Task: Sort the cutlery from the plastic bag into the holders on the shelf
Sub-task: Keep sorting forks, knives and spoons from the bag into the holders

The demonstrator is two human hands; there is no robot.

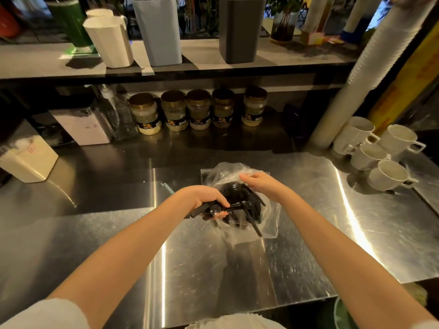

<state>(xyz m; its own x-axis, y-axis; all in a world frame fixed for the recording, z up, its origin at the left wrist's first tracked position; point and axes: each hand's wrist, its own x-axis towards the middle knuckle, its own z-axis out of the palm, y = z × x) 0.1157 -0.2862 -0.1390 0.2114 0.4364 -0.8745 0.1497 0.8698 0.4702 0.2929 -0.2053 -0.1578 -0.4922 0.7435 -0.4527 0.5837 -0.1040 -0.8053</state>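
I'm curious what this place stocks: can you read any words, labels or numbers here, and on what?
Nothing here reads clearly.
Labels on the five jars: print too blurred to read.
Red mark on the white carton: too small to read.
Marks on the yellow post: too blurred.
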